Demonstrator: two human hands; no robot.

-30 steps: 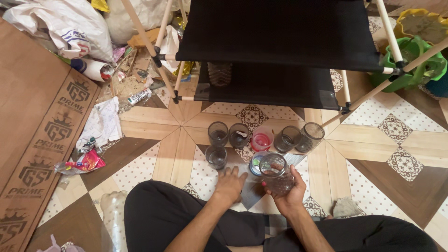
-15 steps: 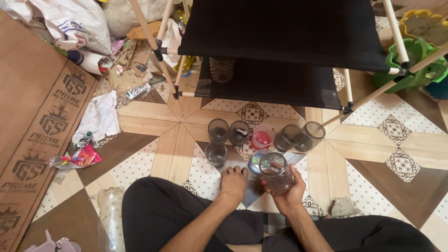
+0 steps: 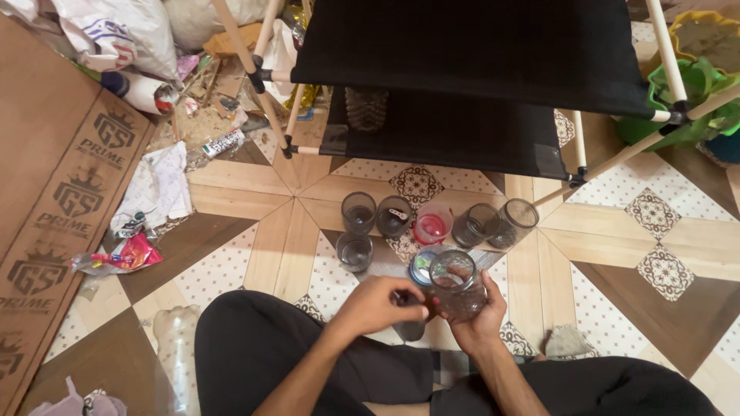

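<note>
My right hand grips a clear glass jar, upright just above my lap, its mouth open to the camera. My left hand hovers beside the jar, its fingers pinched on something small and dark that I cannot identify. Below them a grey sheet lies on the patterned floor. A round blue-rimmed lid lies just behind the jar. Several empty glasses stand in a row beyond it, such as a dark glass and a tilted one, with a pink cup between them.
A black fabric shelf rack on pale wooden poles stands over the far floor, a jar on its lower shelf. Brown cardboard and litter lie left. Green tubs sit right. An empty plastic bottle lies by my knee.
My left hand has lifted off the floor, moved right toward the jar and closed its fingers into a pinch. The right hand and jar have stayed put.
</note>
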